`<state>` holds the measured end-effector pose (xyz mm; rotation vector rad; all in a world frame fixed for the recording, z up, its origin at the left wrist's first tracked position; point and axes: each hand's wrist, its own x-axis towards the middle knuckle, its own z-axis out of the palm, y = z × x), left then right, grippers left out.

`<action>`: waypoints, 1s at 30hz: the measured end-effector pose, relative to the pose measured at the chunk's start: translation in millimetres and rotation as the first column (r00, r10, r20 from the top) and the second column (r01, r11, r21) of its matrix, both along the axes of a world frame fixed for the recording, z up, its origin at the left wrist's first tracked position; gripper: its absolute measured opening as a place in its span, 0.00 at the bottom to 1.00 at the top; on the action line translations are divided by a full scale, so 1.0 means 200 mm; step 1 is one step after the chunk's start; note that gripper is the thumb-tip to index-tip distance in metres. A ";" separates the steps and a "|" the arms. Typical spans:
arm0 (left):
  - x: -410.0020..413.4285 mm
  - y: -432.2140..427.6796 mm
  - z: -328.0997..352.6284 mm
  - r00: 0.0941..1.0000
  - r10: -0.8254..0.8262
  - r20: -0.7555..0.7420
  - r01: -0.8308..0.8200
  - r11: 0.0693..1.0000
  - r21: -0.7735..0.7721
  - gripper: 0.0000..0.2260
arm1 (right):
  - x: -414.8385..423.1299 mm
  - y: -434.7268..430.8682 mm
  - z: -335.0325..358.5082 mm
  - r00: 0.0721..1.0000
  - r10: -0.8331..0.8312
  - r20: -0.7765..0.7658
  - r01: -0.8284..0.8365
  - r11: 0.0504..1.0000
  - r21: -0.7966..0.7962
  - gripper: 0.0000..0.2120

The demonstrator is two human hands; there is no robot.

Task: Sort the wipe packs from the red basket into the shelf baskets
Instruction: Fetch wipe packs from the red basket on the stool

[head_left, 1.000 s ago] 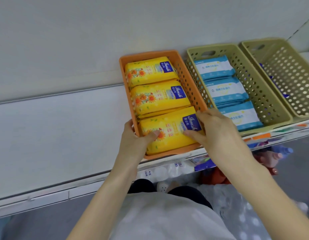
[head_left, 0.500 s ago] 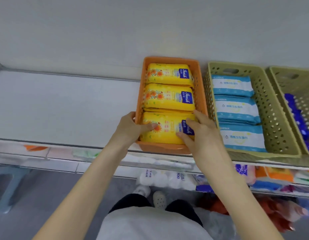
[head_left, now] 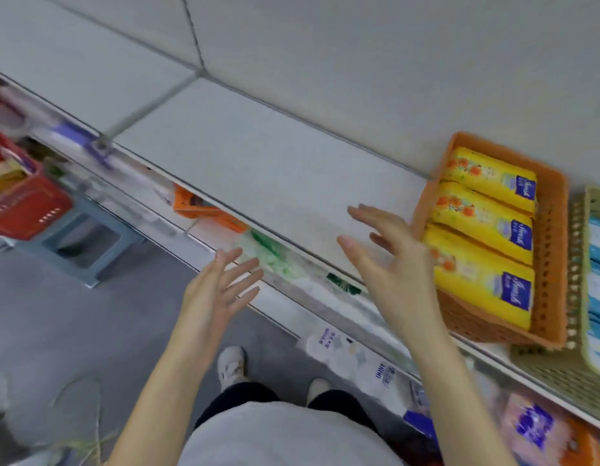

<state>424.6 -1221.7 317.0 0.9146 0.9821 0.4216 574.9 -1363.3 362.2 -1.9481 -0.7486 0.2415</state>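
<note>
Hands empty: your left hand (head_left: 221,290) and right hand (head_left: 392,264) spread open, holding nothing. Yellow wipe packs (head_left: 483,250) fill orange basket (head_left: 554,264) on shelf (head_left: 258,163); red basket (head_left: 26,206) far left, likely next reach.

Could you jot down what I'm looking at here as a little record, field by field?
left hand: open, empty, over the aisle floor
right hand: open, empty, just left of the orange basket
orange basket: on the shelf, holds three yellow wipe packs in a row
green basket: right of the orange one, holds blue-and-white packs
red basket: far left, on a grey stool
</note>
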 end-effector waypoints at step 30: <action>-1.52 2.07 -0.50 0.661 0.667 -0.344 -0.678 0.727 0.107 0.07 | -1.22 3.08 -0.70 0.594 0.699 -0.398 -0.802 0.551 -0.231 0.21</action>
